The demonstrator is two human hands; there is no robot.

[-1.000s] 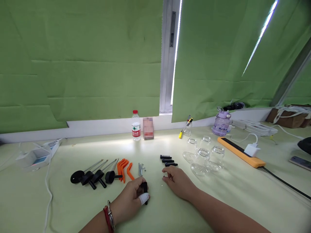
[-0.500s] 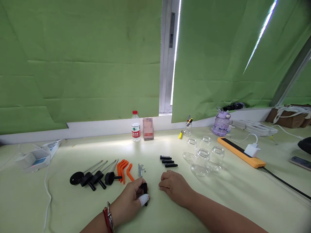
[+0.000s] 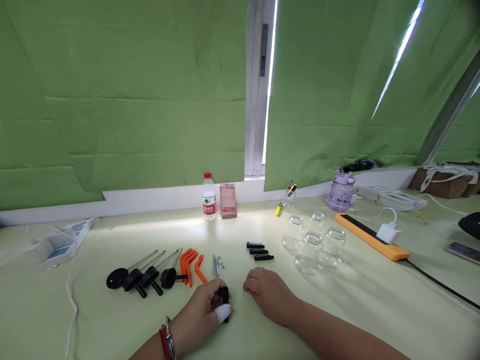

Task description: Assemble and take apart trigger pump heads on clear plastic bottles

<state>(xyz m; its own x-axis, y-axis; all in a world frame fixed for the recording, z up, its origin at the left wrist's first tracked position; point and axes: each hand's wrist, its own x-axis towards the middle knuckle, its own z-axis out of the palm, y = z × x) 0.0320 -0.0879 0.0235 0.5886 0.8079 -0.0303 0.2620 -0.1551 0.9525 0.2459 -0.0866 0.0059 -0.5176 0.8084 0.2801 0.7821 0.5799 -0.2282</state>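
My left hand (image 3: 202,307) is closed around a small black plastic part (image 3: 225,296), held upright just above or on the table; the bandaged thumb covers its lower half. To the right, my right hand (image 3: 270,296) rests on the table with its fingers curled in, and no object shows in it. Beyond it lie three narrow black pieces with springs (image 3: 259,251). Past my left hand are metal bolts (image 3: 216,266) with tiny nuts beside them. Several bent orange pieces (image 3: 188,262) lie further left, next to black round parts with metal rods (image 3: 152,275).
Clear glass jars (image 3: 312,247) stand at the right, near an orange power strip (image 3: 369,235) with a charger. At the back are a water bottle (image 3: 209,200), a small box (image 3: 228,201), a jar holding tools (image 3: 289,201) and a purple jug (image 3: 341,192). A white cable (image 3: 71,300) runs at left.
The view has tilted very slightly. My left hand keeps its hold on the black plastic part, and both hands stay in nearly the same places.
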